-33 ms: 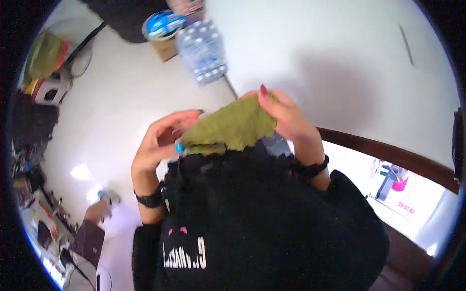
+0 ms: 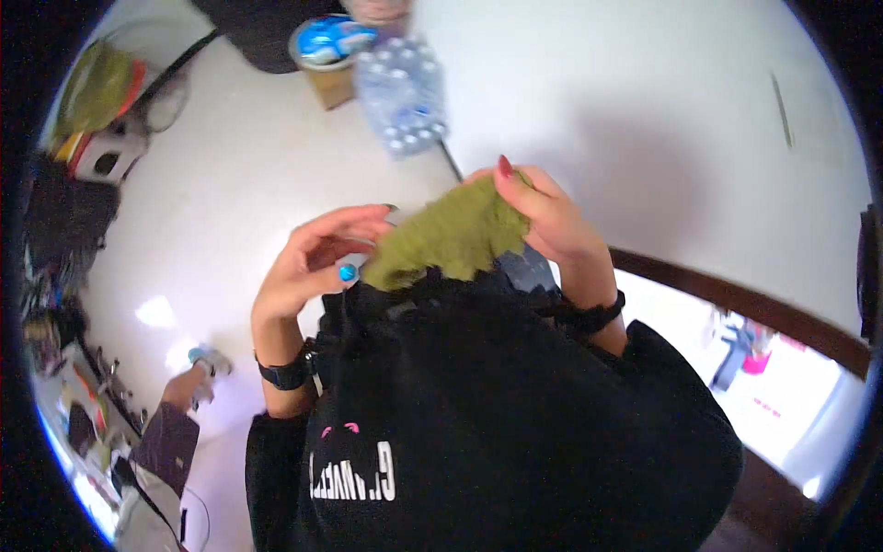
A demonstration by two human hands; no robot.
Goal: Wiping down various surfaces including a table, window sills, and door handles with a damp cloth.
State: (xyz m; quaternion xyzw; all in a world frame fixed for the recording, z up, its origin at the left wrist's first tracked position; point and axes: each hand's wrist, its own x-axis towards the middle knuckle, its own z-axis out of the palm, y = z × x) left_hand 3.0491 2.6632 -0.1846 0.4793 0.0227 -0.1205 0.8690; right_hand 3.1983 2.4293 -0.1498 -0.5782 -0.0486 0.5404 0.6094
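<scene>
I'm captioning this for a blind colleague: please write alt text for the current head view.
An olive-green cloth is pinched at its upper right end by a person's right hand, while the left hand curves open near its other end, contact unclear. Below is the person's black top; beyond are a pack of clear bottles and a white tabletop.

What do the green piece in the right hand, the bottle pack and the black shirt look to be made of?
Green piece: probably fabric, matte; it creases softly and has uneven edges. Bottle pack: likely clear plastic with some gloss, going by its see-through look and pale highlights. Black shirt: soft matte fabric, as it drapes without shine; fibre unclear.
</scene>
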